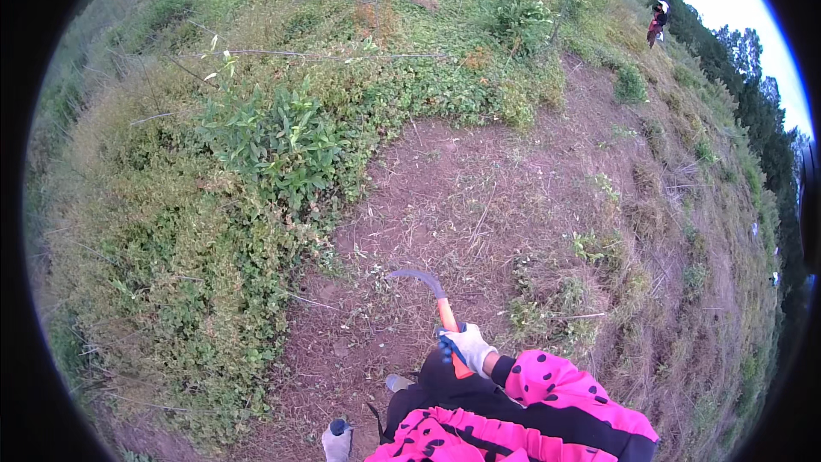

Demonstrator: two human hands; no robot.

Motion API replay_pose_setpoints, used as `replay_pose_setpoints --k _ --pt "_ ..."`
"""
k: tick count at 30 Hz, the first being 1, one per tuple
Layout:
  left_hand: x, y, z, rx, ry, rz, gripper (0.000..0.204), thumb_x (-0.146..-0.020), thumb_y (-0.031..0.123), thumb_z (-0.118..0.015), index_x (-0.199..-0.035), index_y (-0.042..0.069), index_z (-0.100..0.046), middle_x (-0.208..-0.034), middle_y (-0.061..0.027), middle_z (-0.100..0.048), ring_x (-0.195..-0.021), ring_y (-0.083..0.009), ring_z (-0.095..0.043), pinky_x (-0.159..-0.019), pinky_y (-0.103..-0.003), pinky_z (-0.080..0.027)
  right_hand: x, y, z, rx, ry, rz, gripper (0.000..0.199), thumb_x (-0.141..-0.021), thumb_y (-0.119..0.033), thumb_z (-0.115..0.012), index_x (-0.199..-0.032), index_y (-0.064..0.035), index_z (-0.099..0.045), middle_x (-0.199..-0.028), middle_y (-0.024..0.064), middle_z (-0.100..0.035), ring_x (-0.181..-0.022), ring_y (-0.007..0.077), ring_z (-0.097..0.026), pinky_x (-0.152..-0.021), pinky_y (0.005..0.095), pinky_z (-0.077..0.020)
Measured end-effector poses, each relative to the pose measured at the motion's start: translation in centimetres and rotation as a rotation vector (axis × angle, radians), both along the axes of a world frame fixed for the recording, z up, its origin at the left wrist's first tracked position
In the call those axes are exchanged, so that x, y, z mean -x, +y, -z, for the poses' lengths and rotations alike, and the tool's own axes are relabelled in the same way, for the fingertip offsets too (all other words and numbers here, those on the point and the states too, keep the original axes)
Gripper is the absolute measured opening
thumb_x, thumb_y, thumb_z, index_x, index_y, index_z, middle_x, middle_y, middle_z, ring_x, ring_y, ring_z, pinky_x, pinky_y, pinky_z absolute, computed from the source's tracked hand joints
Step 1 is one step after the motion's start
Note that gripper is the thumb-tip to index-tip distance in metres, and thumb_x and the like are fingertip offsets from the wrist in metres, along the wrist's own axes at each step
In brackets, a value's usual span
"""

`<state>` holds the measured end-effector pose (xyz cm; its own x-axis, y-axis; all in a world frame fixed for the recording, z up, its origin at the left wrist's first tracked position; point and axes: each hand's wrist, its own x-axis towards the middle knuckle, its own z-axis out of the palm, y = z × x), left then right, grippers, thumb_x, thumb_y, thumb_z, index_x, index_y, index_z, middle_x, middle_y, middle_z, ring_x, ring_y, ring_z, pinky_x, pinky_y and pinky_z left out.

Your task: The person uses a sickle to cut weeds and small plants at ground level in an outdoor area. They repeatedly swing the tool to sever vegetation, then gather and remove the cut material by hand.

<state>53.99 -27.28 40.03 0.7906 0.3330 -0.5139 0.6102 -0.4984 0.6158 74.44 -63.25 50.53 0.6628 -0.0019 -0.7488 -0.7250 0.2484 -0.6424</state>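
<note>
My right hand [469, 347], in a white glove with dark blue fingers, is closed around the orange handle of a sickle [417, 275]. The curved grey blade points left above the bare brown soil, near cut stems. Low in the picture, at the lower edge, is what looks like my left hand [337, 443] in a similar pale glove with a dark patch at its tip. Its fingers are too small and unclear to read, and no tool shows by it. My sleeves are pink with black spots.
Dense low weeds [205, 316] cover the left side, with a taller leafy shrub [286, 141] at their edge. Dry cut stalks [483, 214] lie on the soil. The slope drops off rightward past terraced grass [676, 274]. A person [658, 24] stands far off at upper right.
</note>
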Motion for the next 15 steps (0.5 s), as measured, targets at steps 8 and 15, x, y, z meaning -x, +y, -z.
replay_pose_setpoints --k 8,15 --pt "-11.9 3.1 1.8 0.1 -0.184 -0.188 0.017 -0.068 0.009 -0.068 -0.083 0.002 -0.062 -0.069 -0.0051 -0.063 -0.063 -0.0132 -0.059 -0.06 -0.028 -0.047 -10.6 1.5 -3.8 -0.081 -0.159 0.097 0.017 -0.083 -0.014 -0.061 -0.093 -0.0041 -0.051 -0.066 0.0044 -0.057 -0.052 0.0134 -0.054 -0.046 0.028 -0.0463" --pt "-20.0 -2.1 -0.8 0.114 -0.091 -0.31 0.015 -0.072 0.003 -0.064 -0.087 0.002 -0.061 -0.069 -0.0004 -0.06 -0.061 -0.0089 -0.055 -0.059 -0.024 -0.046 -21.0 1.2 0.1 -0.009 0.077 -0.068 0.008 -0.082 -0.007 -0.058 -0.085 -0.0024 -0.052 -0.064 0.005 -0.054 -0.051 0.0159 -0.054 -0.046 0.0299 -0.0458"
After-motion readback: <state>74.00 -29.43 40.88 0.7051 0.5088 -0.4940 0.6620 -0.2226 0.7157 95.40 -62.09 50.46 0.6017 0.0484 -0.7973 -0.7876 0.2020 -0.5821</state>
